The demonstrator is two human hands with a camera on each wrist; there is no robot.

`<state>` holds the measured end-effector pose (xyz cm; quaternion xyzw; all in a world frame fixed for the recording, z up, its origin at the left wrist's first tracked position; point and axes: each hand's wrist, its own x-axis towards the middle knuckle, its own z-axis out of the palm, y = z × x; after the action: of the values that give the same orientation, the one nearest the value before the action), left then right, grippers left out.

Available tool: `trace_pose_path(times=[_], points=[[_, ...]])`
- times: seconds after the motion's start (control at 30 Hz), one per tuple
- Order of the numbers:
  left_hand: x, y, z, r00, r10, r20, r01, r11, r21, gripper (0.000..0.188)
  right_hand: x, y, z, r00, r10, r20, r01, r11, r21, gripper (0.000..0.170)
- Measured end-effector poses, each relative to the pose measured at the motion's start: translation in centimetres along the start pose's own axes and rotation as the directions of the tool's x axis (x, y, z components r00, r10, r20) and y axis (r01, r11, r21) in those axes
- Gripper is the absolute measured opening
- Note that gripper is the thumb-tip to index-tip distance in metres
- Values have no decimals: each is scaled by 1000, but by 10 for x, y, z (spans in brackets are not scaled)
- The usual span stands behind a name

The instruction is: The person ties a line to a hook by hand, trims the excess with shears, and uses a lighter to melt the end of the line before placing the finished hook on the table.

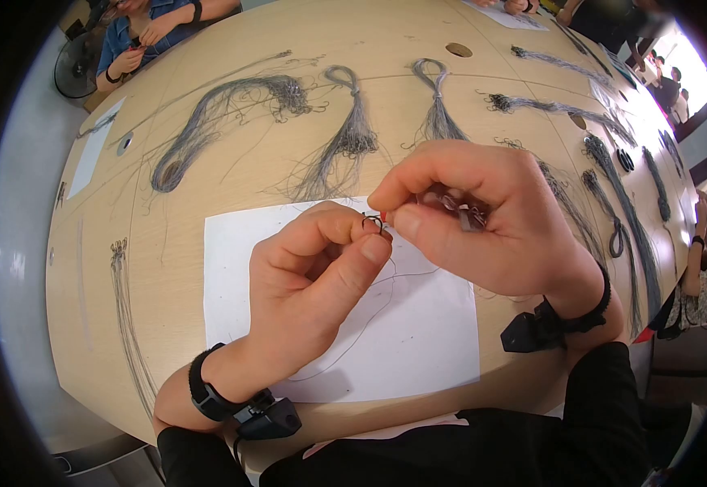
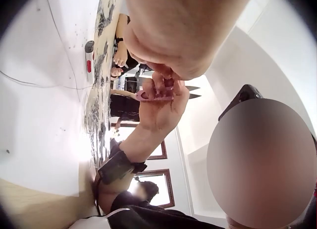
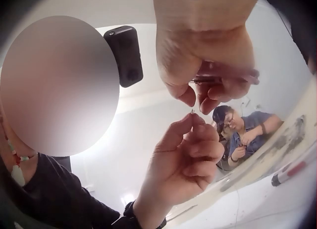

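Over a white sheet of paper [image 1: 426, 349], both hands meet near the middle of the head view. My left hand [image 1: 309, 280] pinches a small dark fish hook [image 1: 375, 222] between thumb and forefinger. A thin line [image 1: 361, 329] curves across the paper below. My right hand [image 1: 483, 215] is close beside the hook, thumb and forefinger tips at its right. Its curled fingers hold pink-handled scissors [image 2: 157, 94] against the palm, and the blades stick out past the hand in the left wrist view. What the right fingertips pinch cannot be told.
Bundles of grey line with hooks [image 1: 349, 142] lie across the table beyond the paper. More hooked strands [image 1: 122, 268] lie at left, and bundles [image 1: 625, 203] at right. A marker with a red band [image 3: 290, 173] lies on the paper. Another person [image 1: 154, 32] sits across the table.
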<state>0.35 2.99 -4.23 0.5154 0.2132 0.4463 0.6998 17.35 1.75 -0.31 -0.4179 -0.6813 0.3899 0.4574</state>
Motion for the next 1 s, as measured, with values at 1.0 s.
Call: trace_pose_path(times=[1.0], points=[[2,7,-6,982,187,-24,-185,980,70,8,-3,-1,3,999,-32,-38,24,983,-182,9]])
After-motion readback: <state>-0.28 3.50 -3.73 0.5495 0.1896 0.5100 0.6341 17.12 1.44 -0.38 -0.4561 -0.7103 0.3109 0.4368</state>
